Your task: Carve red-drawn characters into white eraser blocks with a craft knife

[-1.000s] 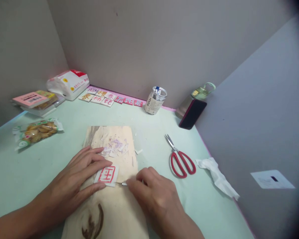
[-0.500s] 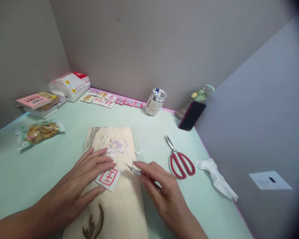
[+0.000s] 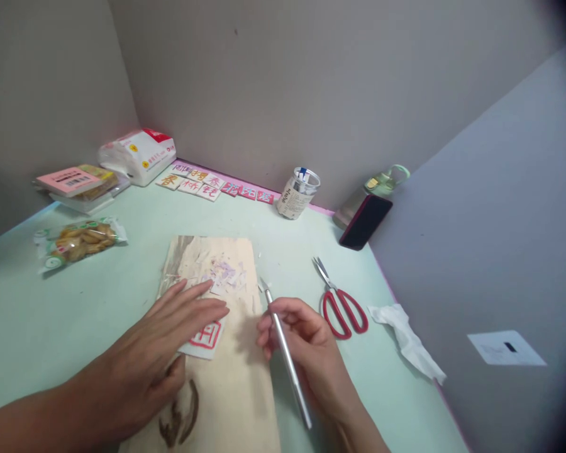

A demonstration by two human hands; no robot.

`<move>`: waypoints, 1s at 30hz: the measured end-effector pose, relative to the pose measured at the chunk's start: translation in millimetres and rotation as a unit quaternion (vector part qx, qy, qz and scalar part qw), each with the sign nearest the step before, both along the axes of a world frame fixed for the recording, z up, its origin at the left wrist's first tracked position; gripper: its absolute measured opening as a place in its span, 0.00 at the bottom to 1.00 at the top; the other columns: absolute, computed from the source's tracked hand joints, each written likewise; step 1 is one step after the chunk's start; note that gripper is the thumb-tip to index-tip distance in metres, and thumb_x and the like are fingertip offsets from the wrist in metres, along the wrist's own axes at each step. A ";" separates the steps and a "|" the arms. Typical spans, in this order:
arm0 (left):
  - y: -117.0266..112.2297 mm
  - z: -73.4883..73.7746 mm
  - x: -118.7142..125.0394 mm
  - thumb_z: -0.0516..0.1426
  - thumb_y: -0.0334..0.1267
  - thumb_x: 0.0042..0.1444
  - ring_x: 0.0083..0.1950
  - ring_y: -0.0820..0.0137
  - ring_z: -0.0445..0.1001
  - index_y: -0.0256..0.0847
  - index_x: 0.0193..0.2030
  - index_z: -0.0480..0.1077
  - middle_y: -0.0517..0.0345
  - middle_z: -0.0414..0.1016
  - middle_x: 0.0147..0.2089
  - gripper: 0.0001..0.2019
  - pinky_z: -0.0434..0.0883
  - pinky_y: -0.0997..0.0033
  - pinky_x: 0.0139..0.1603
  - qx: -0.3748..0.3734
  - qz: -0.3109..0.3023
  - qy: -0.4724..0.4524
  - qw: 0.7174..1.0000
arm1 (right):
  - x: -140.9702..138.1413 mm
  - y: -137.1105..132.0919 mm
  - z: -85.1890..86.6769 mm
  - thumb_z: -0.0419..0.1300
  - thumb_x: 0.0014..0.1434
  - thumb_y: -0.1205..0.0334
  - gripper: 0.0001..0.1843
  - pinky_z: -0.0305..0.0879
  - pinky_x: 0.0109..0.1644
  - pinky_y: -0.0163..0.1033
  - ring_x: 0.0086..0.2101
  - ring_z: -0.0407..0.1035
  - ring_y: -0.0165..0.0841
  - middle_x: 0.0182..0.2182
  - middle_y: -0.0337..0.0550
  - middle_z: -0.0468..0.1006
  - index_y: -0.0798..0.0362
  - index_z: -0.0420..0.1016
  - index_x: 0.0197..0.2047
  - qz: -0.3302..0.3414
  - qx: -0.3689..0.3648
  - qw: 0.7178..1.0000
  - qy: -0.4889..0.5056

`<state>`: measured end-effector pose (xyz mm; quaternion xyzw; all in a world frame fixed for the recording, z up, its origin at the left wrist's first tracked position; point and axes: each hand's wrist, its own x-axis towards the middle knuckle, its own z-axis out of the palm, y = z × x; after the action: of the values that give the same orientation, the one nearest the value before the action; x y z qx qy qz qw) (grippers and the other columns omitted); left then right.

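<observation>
My right hand (image 3: pixel 302 343) grips a silver craft knife (image 3: pixel 287 355) near its front, with the small blade pointing away from me over the board's right edge. On the wooden board (image 3: pixel 240 384) lies a whitish square piece (image 3: pixel 200 349) with a red framed character drawn on it. My left hand (image 3: pixel 170 336) reaches over this piece from the left, fingers stretched out and partly covering its upper left. Whether the fingertips press on it I cannot tell. Beyond the fingers, pale and purplish shavings (image 3: pixel 224 274) are scattered on the board.
Red-handled scissors (image 3: pixel 337 302) and a crumpled tissue (image 3: pixel 408 343) lie on the right. A can (image 3: pixel 298 195), a phone (image 3: pixel 365 221) and a bottle (image 3: pixel 387 182) stand behind. Small character tiles (image 3: pixel 210 185), a tissue pack (image 3: pixel 139 157) and a snack bag (image 3: pixel 82 242) are at back and left.
The craft knife has swung away from the square piece to the right, its handle now in full view. My left hand's thumb has drawn back from the piece's lower edge, and the piece has turned slightly.
</observation>
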<state>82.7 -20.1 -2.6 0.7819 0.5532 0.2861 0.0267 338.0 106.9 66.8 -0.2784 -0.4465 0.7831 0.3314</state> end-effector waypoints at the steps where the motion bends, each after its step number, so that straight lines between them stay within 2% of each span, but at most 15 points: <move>1: 0.4 0.1 -4.3 0.51 0.32 0.73 0.88 0.60 0.58 0.49 0.84 0.58 0.58 0.69 0.83 0.34 0.46 0.52 0.92 0.000 0.004 -0.004 1.000 | -1.3 -1.0 -1.9 0.84 0.59 0.58 0.13 0.78 0.38 0.32 0.33 0.82 0.30 0.36 0.41 0.90 0.47 0.91 0.46 -0.008 0.014 1.000 -0.001; 4: 4.7 3.8 -17.6 0.60 0.45 0.75 0.82 0.51 0.70 0.54 0.81 0.64 0.55 0.75 0.78 0.30 0.58 0.42 0.88 0.005 0.027 -0.023 0.999 | -5.1 -6.8 -6.4 0.82 0.63 0.52 0.14 0.75 0.37 0.31 0.29 0.77 0.29 0.30 0.38 0.86 0.49 0.87 0.45 -0.045 0.069 0.996 -0.030; 5: 6.3 6.0 -21.4 0.60 0.46 0.76 0.80 0.50 0.72 0.55 0.81 0.65 0.55 0.77 0.77 0.29 0.62 0.41 0.87 0.004 0.023 -0.026 0.999 | -6.0 -9.4 -7.5 0.80 0.66 0.49 0.15 0.74 0.36 0.31 0.28 0.76 0.29 0.28 0.38 0.84 0.49 0.86 0.45 -0.057 0.090 0.993 -0.043; 7: 8.7 11.1 -26.6 0.58 0.44 0.79 0.80 0.53 0.73 0.58 0.82 0.62 0.56 0.76 0.79 0.29 0.66 0.43 0.85 -0.010 -0.009 -0.027 1.000 | -6.7 -14.7 -9.5 0.75 0.72 0.44 0.17 0.73 0.35 0.31 0.27 0.74 0.29 0.26 0.37 0.82 0.49 0.82 0.45 -0.074 0.125 0.987 -0.070; 10: 9.6 15.2 -27.8 0.57 0.42 0.80 0.81 0.56 0.72 0.61 0.84 0.60 0.60 0.74 0.80 0.30 0.67 0.48 0.84 -0.028 -0.036 -0.042 0.998 | -4.9 -22.7 -14.0 0.71 0.74 0.43 0.18 0.72 0.33 0.33 0.26 0.73 0.31 0.25 0.36 0.81 0.49 0.78 0.44 -0.066 0.145 0.980 -0.115; 13: 9.3 10.8 -24.5 0.57 0.43 0.81 0.82 0.57 0.70 0.62 0.85 0.58 0.60 0.74 0.80 0.30 0.67 0.49 0.85 -0.032 -0.045 -0.064 0.996 | -2.8 -30.2 -20.4 0.68 0.77 0.44 0.18 0.71 0.32 0.34 0.26 0.73 0.32 0.25 0.38 0.81 0.49 0.81 0.43 -0.036 0.182 0.970 -0.158; 17: 9.5 2.3 -21.7 0.54 0.44 0.82 0.84 0.55 0.67 0.62 0.85 0.58 0.59 0.72 0.81 0.29 0.63 0.45 0.86 -0.018 -0.039 -0.090 0.995 | -5.8 -36.2 -25.5 0.65 0.79 0.50 0.13 0.75 0.38 0.37 0.34 0.79 0.36 0.35 0.44 0.85 0.47 0.90 0.50 -0.023 0.343 0.927 -0.151; 19: 9.0 1.1 -22.2 0.55 0.44 0.82 0.85 0.55 0.66 0.62 0.85 0.59 0.59 0.71 0.82 0.29 0.62 0.45 0.87 -0.030 -0.043 -0.083 0.995 | -9.3 -37.0 -24.4 0.65 0.79 0.56 0.11 0.78 0.42 0.38 0.39 0.82 0.37 0.40 0.45 0.87 0.44 0.91 0.53 -0.015 0.391 0.910 -0.135; 21: 7.9 -0.2 -22.8 0.55 0.44 0.82 0.86 0.57 0.63 0.62 0.85 0.59 0.59 0.68 0.84 0.28 0.60 0.47 0.88 -0.042 -0.043 -0.073 0.996 | -13.0 -37.4 -21.3 0.65 0.78 0.62 0.10 0.79 0.43 0.38 0.39 0.83 0.36 0.40 0.45 0.87 0.45 0.89 0.52 -0.007 0.417 0.898 -0.139; 24: 6.1 -6.6 -22.1 0.51 0.47 0.84 0.88 0.57 0.57 0.59 0.85 0.58 0.60 0.62 0.87 0.27 0.56 0.45 0.89 -0.039 -0.036 -0.074 0.996 | -17.9 -38.8 -16.9 0.63 0.73 0.70 0.09 0.77 0.38 0.36 0.34 0.81 0.35 0.36 0.43 0.86 0.49 0.84 0.46 -0.007 0.485 0.860 -0.160; 28: 5.4 -13.5 -19.6 0.50 0.47 0.84 0.89 0.56 0.56 0.58 0.86 0.57 0.58 0.62 0.87 0.27 0.56 0.44 0.89 -0.040 -0.038 -0.074 0.996 | -21.1 -42.0 -15.6 0.60 0.69 0.73 0.09 0.71 0.32 0.34 0.29 0.76 0.32 0.32 0.39 0.81 0.48 0.76 0.44 -0.046 0.550 0.817 -0.167; 30: 5.5 -11.0 -19.4 0.50 0.46 0.84 0.88 0.57 0.57 0.58 0.85 0.58 0.58 0.63 0.86 0.27 0.56 0.45 0.89 -0.034 -0.036 -0.076 0.996 | -20.9 -42.3 -14.9 0.60 0.69 0.74 0.10 0.71 0.32 0.33 0.30 0.76 0.31 0.33 0.39 0.81 0.48 0.74 0.45 -0.025 0.566 0.804 -0.179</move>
<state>63.4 -14.6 -13.5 0.7760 0.5304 0.3245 0.1058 317.1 64.5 51.9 -0.1877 -0.8550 0.3186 0.3635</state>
